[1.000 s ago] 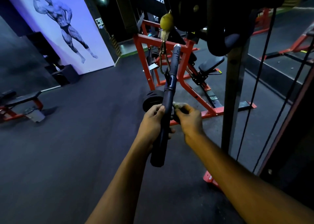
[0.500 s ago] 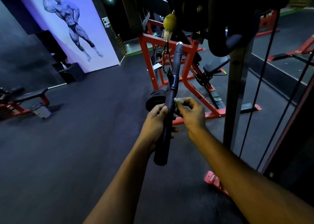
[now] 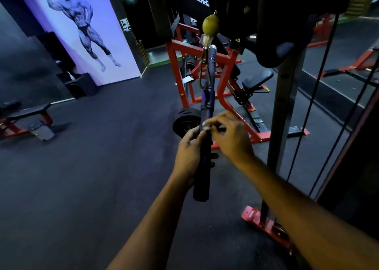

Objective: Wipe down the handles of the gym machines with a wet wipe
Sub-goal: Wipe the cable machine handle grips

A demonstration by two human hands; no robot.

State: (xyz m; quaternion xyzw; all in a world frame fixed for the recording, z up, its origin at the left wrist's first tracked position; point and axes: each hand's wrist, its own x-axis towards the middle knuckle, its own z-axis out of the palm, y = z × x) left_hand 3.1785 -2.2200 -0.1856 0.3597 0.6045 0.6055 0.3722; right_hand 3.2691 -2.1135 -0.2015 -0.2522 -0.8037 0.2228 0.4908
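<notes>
left hand (image 3: pixel 191 152) is wrapped around the lower part of the black bar handle (image 3: pixel 205 146), fingers curled round the grip. right hand (image 3: pixel 231 138) sits just above and to the right of it, thumb and fingertips pinching a small pale wet wipe (image 3: pixel 205 126) against the handle's side, the other fingers loosely curled. the wipe touches the bar right above the left hand's knuckles.

the handle hangs nearly upright, tilted slightly, its lower end free below the left hand and its silver upper end near a metal carabiner (image 3: pixel 203 68). the carabiner hangs from a yellow-green ball stopper (image 3: pixel 210 25) at the cable end, under the dark pulley housing (image 3: pixel 266 13) of the cable machine. the machine's grey upright post (image 3: pixel 285 105) stands just right of the right forearm, with thin black cables (image 3: pixel 313 97) running beside it and a red foot (image 3: pixel 264 226) on the dark rubber floor (image 3: pixel 102 167).

behind the handle stands a red-framed machine (image 3: pixel 205 54) with a black seat pad (image 3: pixel 257 79) and a weight plate (image 3: pixel 185 120) low on its left. far left is a low bench (image 3: pixel 26 114), and a lit wall mural of a bodybuilder (image 3: pixel 82 29) beyond it.
</notes>
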